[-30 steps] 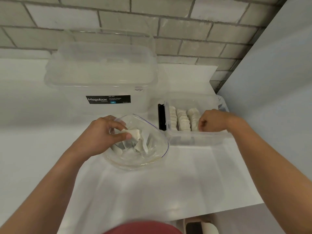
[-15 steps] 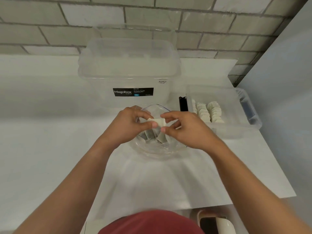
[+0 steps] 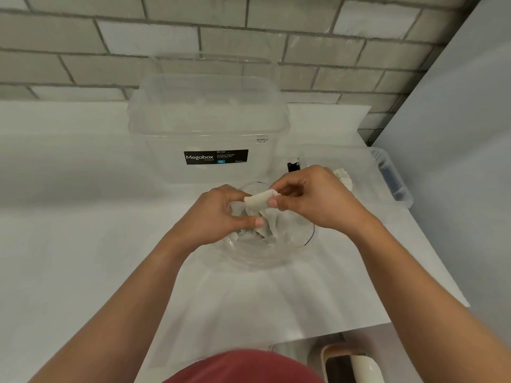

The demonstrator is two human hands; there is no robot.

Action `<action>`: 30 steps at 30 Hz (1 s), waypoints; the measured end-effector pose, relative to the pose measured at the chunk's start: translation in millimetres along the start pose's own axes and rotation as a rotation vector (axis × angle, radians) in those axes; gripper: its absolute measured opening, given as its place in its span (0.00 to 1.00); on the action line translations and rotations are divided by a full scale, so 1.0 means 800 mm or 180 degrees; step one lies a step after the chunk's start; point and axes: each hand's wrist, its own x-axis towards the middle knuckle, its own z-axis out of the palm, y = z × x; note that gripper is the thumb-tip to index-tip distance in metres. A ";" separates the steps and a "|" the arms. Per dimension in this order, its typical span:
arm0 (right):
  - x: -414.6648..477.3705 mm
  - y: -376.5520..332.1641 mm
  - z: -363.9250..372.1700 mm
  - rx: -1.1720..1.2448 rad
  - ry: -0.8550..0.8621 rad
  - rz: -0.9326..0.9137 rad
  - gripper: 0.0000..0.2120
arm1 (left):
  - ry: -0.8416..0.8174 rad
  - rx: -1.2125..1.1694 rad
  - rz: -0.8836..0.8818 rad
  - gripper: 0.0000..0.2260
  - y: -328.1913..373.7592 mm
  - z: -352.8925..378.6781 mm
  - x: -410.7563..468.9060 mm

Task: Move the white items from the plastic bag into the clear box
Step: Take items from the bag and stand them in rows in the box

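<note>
The clear plastic bag (image 3: 279, 251) stands open on the white table in front of me, with several white items (image 3: 272, 230) inside. My right hand (image 3: 312, 200) pinches one folded white item (image 3: 258, 202) just above the bag's mouth. My left hand (image 3: 218, 214) reaches into the bag with curled fingers, and its thumb closes on another white piece there. The small clear box (image 3: 362, 164) sits to the right. Part of a row of white items (image 3: 344, 179) shows inside it behind my right hand.
A large clear Megabox container (image 3: 207, 125) with its lid on stands right behind the bag. A brick wall runs along the back, and a grey panel (image 3: 456, 134) closes the right side. The table's front right edge is near, with a beige object (image 3: 356, 364) below it.
My right hand came from the clear box to the bag and took the white item from my left hand. My left hand then dipped back into the bag.
</note>
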 end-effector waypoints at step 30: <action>0.057 0.179 -0.184 -0.2632 0.0164 0.0796 0.06 | 0.0444 0.0263 0.0152 0.12 0.002 0.003 0.008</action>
